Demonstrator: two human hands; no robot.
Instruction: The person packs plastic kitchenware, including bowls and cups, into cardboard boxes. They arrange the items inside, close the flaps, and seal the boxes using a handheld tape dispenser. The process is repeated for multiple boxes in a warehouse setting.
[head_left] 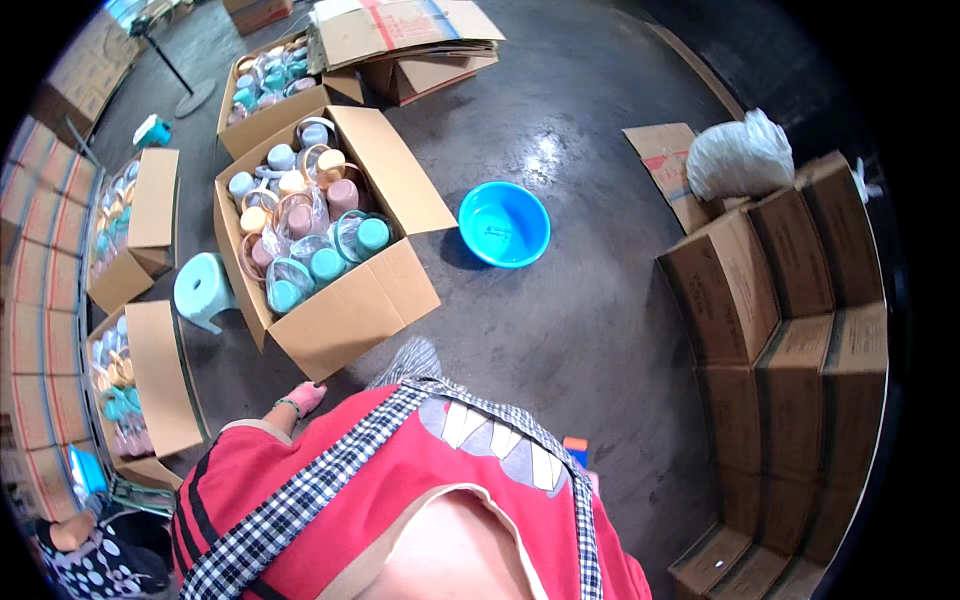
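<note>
A large open carton (pixel 340 345) stands on the floor in front of me. Inside it are several lidded plastic jugs (pixel 327 264) with loop handles, in teal, pink, cream and grey-blue, partly wrapped in clear plastic. My left hand (pixel 303 398), in a pink glove, is closed at the lower corner of the carton's near flap, its fingertips small and partly hidden. At my right side an orange and blue object (pixel 576 446) juts out past my red shirt. A sliver of pink, perhaps my right glove, shows below it; those fingers are hidden by my body.
A blue basin (pixel 505 225) lies right of the carton, a light-blue stool (pixel 204 290) left of it. More open cartons (pixel 150 215) of jugs line the left. Flattened cardboard (pixel 410 25) is piled behind. Stacked boxes (pixel 740 420) rise at right. Another person (pixel 105 550) is at lower left.
</note>
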